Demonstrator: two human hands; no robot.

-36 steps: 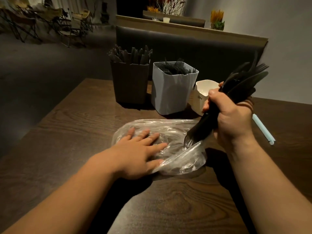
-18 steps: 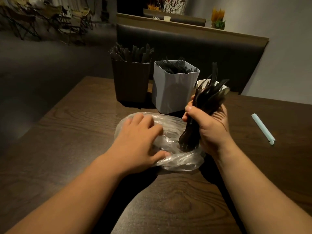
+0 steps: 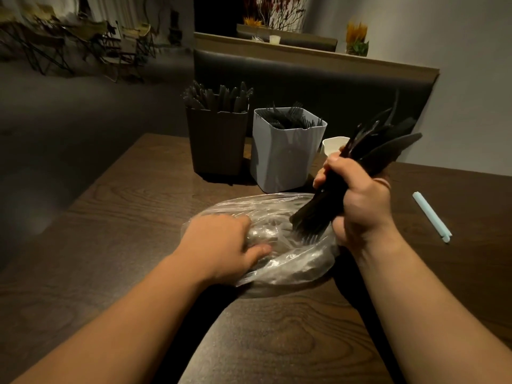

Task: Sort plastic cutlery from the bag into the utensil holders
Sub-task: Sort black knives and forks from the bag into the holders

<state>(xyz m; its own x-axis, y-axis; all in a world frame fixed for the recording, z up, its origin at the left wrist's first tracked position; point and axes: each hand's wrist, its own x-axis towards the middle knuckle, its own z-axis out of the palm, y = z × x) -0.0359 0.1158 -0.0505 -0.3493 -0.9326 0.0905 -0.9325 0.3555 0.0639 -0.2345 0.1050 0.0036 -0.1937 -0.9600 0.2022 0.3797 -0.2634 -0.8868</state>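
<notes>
From my remote seat, the dark wooden table [image 3: 110, 245] fills most of the view. The crumpled clear plastic bag [image 3: 291, 264] lies in the middle of it. Behind the bag stand the brown holder [image 3: 219, 145] and, just beside it on the right, the grey holder [image 3: 285, 159]. Both have black cutlery standing in them.

My left hand [image 3: 219, 248] sits on the near left part of the bag. Its knuckles are raised, its fingers are curled down into the film and its thumb lies along the plastic, holding the bag in place. My right hand [image 3: 360, 200] is clenched around a thick bundle of black cutlery [image 3: 382, 145]. The bundle leans up and to the right. Its fork tines point down at the right end of the bag, and I cannot tell whether they are inside it.

A small white cup [image 3: 333, 144] peeks out behind the bundle. A pale blue stick [image 3: 430, 216] lies well apart on the right.

Half a second ago the bundle stood nearly upright in front of the cup; now it has tipped rightward and my right hand sits further right. A second ago my left hand lay flat with its fingers spread; now they are bent into the bag.
</notes>
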